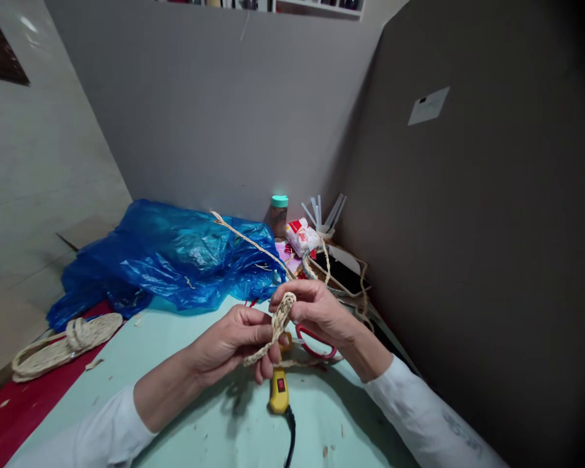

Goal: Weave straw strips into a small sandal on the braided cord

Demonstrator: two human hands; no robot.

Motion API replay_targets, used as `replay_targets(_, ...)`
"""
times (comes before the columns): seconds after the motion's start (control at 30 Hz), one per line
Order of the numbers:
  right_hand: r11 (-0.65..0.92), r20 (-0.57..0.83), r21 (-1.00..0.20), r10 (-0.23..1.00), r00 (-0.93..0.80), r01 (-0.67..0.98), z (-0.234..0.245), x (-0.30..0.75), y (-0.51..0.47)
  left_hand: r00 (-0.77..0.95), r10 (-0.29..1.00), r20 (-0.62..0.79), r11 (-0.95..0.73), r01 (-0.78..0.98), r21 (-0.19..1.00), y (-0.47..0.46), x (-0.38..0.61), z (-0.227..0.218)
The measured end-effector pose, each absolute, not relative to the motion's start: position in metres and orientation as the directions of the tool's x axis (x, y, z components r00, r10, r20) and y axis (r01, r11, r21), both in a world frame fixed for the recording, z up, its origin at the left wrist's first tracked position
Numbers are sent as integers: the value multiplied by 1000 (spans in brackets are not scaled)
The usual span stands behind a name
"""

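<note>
My left hand (234, 341) and my right hand (316, 312) are raised together over a pale green table (175, 364). Both pinch a braided straw cord (279, 322), looped tightly between the fingertips. A free end of the braid (246, 239) runs up and left over a blue bag. Under my hands lie a yellow glue gun (279, 390) with a red switch and black cable, and red-handled scissors (316, 348). Both sleeves are white.
A crumpled blue plastic bag (166, 260) fills the back left. A coiled woven straw piece (63, 344) lies on a red surface at the left. At the back stand a teal-capped bottle (279, 214), glue sticks (324, 211) and a red-white packet (302, 237). A grey partition (468, 227) closes the right.
</note>
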State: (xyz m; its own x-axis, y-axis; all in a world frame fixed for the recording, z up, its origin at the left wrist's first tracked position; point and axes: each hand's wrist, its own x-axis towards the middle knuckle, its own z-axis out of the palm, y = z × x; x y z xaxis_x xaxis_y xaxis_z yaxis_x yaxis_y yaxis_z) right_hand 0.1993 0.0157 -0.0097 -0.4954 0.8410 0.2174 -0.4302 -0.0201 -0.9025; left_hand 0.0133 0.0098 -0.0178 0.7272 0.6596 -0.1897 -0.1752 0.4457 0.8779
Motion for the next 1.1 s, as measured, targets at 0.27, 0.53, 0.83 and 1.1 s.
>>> replay_targets(0.27,46,212,-894,920,-330,-446,-17,193,24,574,804,-156,264,-110,958,15,11,-3)
replay_targets(0.53,97,224,-902,937,-266,-420,-16,189,21,507,859,-74,133,-81,988,7,13,5)
replay_targets(0.83,58,181,-926,936,-303,-374,-18,192,16,441,896,-48,61,-14,998,15,8,2)
replay_targets(1.1,-19,80,-926,966,-245,-378,-28,200,14,454,887,-81,105,-29,994,23,-2,-4)
